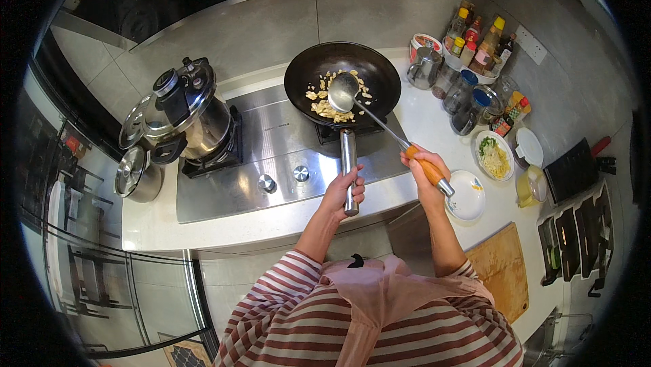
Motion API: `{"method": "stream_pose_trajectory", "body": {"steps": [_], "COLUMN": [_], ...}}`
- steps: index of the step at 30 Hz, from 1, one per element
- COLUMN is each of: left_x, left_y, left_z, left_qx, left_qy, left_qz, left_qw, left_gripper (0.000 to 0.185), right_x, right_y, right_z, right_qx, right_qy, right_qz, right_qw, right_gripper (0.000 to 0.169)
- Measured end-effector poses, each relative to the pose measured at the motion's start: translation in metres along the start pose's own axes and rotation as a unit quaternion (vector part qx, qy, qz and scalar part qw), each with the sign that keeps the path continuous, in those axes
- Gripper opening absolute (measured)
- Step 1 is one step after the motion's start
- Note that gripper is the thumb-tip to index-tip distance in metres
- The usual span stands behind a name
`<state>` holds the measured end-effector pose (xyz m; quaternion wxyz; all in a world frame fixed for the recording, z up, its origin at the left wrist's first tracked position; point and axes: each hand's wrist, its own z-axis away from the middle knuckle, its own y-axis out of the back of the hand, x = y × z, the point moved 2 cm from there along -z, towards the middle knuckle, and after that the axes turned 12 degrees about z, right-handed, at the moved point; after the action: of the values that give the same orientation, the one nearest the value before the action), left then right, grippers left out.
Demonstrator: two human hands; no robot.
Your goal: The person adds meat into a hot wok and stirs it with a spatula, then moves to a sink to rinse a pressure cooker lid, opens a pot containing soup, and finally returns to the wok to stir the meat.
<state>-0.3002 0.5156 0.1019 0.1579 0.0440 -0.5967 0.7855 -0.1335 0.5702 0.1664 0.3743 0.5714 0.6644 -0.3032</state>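
Note:
My left hand (pixel 344 191) is closed around the steel handle (pixel 349 151) of a dark wok (pixel 379 77). The wok sits over the right burner of a steel gas hob (pixel 264 158). In my right hand (pixel 427 166) is a ladle-like wok spatula (pixel 384 125) with a wooden grip and a metal end cap. Its round metal head (pixel 344 93) is inside the wok, over broken pieces of yellowish food (pixel 328 111) that looks like scrambled egg. The head hides some of the pieces beneath it.
A pressure cooker (pixel 203 128) stands on the left burner, beside a lidded steel pot (pixel 140 176). On the right are a decorated plate (pixel 467 196), a dish of chopped ingredients (pixel 493 157), glass jars (pixel 460 92), sauce bottles (pixel 488 44), a wooden cutting board (pixel 501 270) and a knife rack (pixel 574 240).

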Motion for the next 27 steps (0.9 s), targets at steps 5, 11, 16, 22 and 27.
{"method": "stream_pose_trajectory", "body": {"steps": [5, 11, 16, 22, 27], "left_x": [0.001, 0.001, -0.002, -0.007, -0.010], "left_y": [0.003, 0.000, 0.002, 0.002, 0.004], "left_z": [-0.001, 0.000, 0.010, 0.019, 0.017], "left_qx": [-0.007, 0.027, 0.009, 0.008, 0.004], "left_qy": [0.002, -0.034, -0.037, -0.039, -0.031], "left_qz": [-0.005, -0.045, -0.079, -0.062, -0.016], "left_qw": [1.000, 0.998, 0.996, 0.997, 0.999], "left_gripper": [0.028, 0.030, 0.032, 0.035, 0.034], "right_x": [0.010, 0.015, 0.006, -0.011, 0.023], "right_y": [0.000, -0.011, -0.006, -0.002, -0.014], "right_z": [-0.017, -0.032, -0.034, -0.035, -0.051], "right_qx": [0.039, 0.045, 0.040, 0.029, 0.004], "right_qy": [0.037, 0.027, 0.031, -0.023, 0.095], "right_qz": [0.036, 0.002, 0.075, -0.054, 0.127], "right_qw": [0.998, 0.999, 0.996, 0.998, 0.987], "right_gripper": [0.014, 0.013, 0.012, 0.011, 0.014]}}
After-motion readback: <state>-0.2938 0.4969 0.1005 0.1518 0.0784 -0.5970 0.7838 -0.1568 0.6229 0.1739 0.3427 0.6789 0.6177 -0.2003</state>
